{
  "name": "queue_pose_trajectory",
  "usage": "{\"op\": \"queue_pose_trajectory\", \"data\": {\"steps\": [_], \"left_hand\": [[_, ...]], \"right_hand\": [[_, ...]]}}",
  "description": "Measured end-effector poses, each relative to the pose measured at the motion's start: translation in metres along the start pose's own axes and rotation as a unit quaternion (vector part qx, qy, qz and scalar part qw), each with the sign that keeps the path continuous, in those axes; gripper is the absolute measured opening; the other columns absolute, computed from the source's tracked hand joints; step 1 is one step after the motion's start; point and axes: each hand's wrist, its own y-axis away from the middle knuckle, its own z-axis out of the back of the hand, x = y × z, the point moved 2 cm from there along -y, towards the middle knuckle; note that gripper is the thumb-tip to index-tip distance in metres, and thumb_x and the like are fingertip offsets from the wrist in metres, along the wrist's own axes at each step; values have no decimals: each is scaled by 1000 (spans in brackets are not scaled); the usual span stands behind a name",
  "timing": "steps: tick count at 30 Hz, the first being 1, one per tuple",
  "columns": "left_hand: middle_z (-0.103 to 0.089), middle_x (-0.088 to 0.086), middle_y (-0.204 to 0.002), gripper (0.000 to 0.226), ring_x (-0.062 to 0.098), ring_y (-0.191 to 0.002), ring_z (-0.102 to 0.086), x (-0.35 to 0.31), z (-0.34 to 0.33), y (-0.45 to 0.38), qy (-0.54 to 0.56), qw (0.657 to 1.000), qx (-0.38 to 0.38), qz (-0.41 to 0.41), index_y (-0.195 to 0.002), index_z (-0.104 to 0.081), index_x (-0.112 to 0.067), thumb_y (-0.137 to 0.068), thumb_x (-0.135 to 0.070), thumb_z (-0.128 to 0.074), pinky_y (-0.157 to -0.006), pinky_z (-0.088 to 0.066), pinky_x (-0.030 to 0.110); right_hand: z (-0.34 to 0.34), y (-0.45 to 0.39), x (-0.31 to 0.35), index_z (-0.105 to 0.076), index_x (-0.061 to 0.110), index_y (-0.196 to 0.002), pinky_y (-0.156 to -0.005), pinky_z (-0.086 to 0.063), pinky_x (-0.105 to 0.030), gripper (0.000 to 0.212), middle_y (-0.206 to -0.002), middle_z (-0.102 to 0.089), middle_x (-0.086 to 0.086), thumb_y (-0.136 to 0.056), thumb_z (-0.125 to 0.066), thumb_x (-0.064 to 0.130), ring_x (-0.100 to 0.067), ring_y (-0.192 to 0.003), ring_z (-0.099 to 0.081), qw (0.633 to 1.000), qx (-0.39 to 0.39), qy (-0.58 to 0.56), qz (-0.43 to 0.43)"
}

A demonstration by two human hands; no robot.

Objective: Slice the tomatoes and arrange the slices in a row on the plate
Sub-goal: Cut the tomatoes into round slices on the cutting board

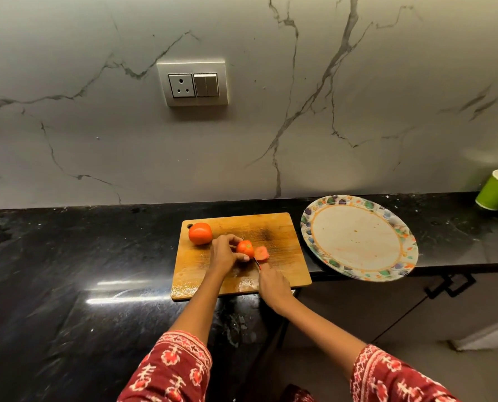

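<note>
Now the left hand (223, 252) grips the tomato (245, 248); right hand (272, 281) clasps the knife (257, 264).

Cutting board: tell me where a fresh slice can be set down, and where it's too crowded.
Free: the cutting board right of the cut slice, toward the plate, and the plate's bare centre. Crowded: the board's left and middle, with the whole tomato, left hand on the tomato being cut, and right hand with the knife.

We could barely see the knife (257, 263), its handle buried in the right hand (272, 281); the picture's edge clipped the green cup (497, 189).
</note>
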Motion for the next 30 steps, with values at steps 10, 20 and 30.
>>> {"op": "queue_pose_trajectory", "data": {"steps": [10,20,30], "left_hand": [[-63,10,-112,48,22,-102,-59,4,-4,7,42,999,-3,-10,-107,-65,-7,-62,0,-80,-80,-51,28],[-64,13,-112,47,25,-108,-58,3,-3,10,55,998,-12,-35,-108,-65,-4,-64,0,-79,-83,-49,26],[-66,13,-111,41,23,-108,-58,2,-4,12,44,997,-43,-39,-108,-66,-3,-69,-5,-77,-88,-44,26]], "right_hand": [[28,2,-13,-48,1,-115,-75,-42,-36,26,-113,-59,-19,-100,-32,16,-36,-105,-57,996,-13,-84,-36],[37,2,14,-36,4,-135,-82,-43,-36,38,-120,-57,-20,-98,-34,15,-36,-112,-53,992,0,-116,-44],[33,8,16,-38,0,-131,-83,-43,-38,36,-120,-57,-22,-99,-32,15,-37,-113,-52,994,1,-101,-47]]}}
